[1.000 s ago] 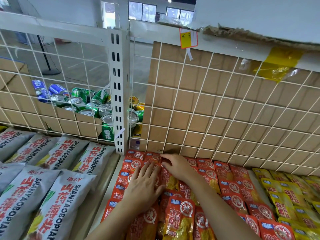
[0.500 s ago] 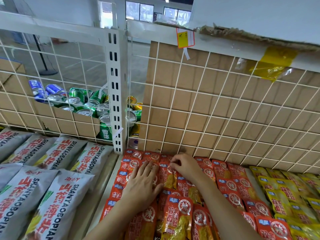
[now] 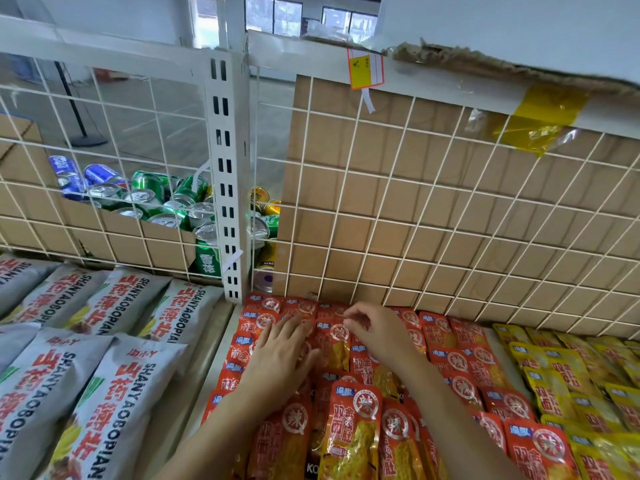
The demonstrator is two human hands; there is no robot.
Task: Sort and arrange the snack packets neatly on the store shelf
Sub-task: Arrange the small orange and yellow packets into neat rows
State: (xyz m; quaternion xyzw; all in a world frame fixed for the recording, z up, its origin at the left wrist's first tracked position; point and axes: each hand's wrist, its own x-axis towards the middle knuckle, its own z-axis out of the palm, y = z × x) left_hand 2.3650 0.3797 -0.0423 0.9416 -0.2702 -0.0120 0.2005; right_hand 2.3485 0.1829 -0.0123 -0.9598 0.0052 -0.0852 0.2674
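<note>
Red snack packets [image 3: 356, 414] lie in overlapping rows on the white shelf, in the middle section. My left hand [image 3: 280, 362] rests flat on the left column of them, fingers straight and spread toward the back. My right hand [image 3: 379, 336] hovers over the back rows with curled fingers. Its thumb and fingertips pinch the top edge of one red packet [image 3: 337, 348]. Yellow snack packets [image 3: 554, 379] fill the section to the right. Both forearms cover part of the red rows.
Large grey snack bags [image 3: 114, 393] lie in rows on the left shelf section. A white wire grid [image 3: 450, 220] backed by cardboard closes the rear. A slotted white post [image 3: 225, 202] divides the sections. Drink cans [image 3: 156, 199] are stacked behind the grid.
My right hand has lifted off the back row and curled its fingers onto a packet's top edge. My left hand has stayed flat on the left column. The view has shifted slightly.
</note>
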